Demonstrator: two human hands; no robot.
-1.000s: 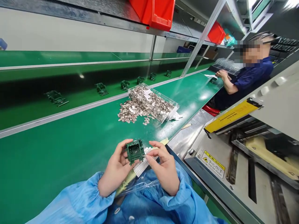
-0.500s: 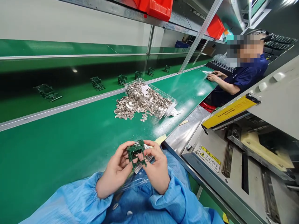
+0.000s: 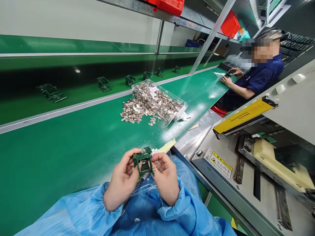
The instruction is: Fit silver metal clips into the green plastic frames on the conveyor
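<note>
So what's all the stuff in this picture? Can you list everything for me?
green frames: six, dark green, standing on the far belt
clear box: one, see-through, on the near green belt, full of small metal pieces
small metal pieces: too many to count, silvery, spilled beside the box
red bins: two, red, on the shelf above
machine: one, grey with a yellow bar, on the right
co-worker: one, dark blue shirt, further along on the right
held green frame: one, dark green, between the hands
blue sleeves: two, light blue, at the bottom
left hand: one, holding the frame
right hand: one, holding the frame
</note>
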